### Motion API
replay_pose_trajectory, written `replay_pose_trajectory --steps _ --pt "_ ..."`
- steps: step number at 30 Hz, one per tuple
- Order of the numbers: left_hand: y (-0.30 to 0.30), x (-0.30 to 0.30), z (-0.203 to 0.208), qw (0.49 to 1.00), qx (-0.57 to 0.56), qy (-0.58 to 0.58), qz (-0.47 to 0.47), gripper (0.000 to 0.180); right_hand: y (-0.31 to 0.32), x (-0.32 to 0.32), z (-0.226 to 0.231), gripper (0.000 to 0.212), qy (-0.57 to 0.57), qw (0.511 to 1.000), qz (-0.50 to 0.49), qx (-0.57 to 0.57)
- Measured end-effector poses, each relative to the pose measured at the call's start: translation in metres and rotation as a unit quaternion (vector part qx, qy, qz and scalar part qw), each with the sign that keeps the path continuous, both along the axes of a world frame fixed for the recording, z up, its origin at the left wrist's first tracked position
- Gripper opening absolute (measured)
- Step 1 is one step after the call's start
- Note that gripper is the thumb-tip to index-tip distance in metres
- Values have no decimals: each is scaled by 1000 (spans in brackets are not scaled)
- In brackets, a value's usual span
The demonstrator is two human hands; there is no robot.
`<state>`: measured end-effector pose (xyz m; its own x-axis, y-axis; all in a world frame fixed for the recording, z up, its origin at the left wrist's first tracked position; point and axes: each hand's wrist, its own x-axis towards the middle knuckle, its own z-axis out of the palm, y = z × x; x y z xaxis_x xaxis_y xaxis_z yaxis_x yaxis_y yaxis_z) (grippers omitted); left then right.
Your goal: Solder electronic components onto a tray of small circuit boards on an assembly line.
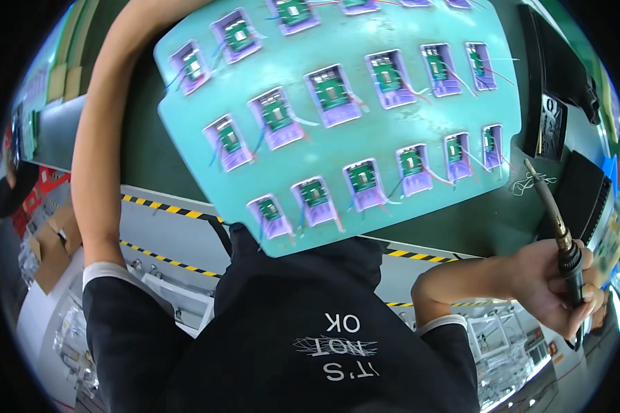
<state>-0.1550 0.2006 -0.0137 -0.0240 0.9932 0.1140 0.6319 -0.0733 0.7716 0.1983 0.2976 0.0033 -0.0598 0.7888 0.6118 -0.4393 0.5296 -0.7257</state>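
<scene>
A turquoise tray point(365, 138) lies tilted across the bench in front of me. Rows of pockets in it hold purple housings, each with a small green circuit board point(331, 93) and thin red, white and blue wires. My right hand point(541, 286), at the right, is closed round the dark handle of a soldering iron point(561, 234). The iron's tip points up and left, near the tray's right edge but apart from it. My left forearm point(103, 158) runs up along the tray's left side; the hand itself is beyond the top edge.
A dark green mat point(461, 227) covers the bench, edged with yellow-black tape point(162, 205). At the right, near the iron's tip, lies a tangle of thin solder wire point(530, 183). Black boxes point(585, 196) stand beyond it. An open cardboard box point(52, 251) sits at the far left.
</scene>
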Motion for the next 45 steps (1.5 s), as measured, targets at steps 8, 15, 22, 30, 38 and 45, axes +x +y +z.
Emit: replay_pose_trajectory --steps 8,15,22,30,38,45 --pt "-5 -10 -7 997 44 -43 -42 24 1 -8 2 17 16 999 -38 -29" --pt "-11 -6 -2 997 74 -5 -34 28 8 0 1 27 2 999 -12 -45" --pt "-12 -10 -3 996 78 29 -31 33 7 -5 2 31 -2 997 -34 -75" --pt "-18 -14 1 995 88 42 -33 32 0 -16 3 30 -7 995 -72 -75" --pt "-63 2 47 982 49 32 181 28 -1 -18 3 29 1 996 -51 -77" --pt "-176 62 19 881 80 -250 394 28 5 -12 3 26 11 997 -45 -66"
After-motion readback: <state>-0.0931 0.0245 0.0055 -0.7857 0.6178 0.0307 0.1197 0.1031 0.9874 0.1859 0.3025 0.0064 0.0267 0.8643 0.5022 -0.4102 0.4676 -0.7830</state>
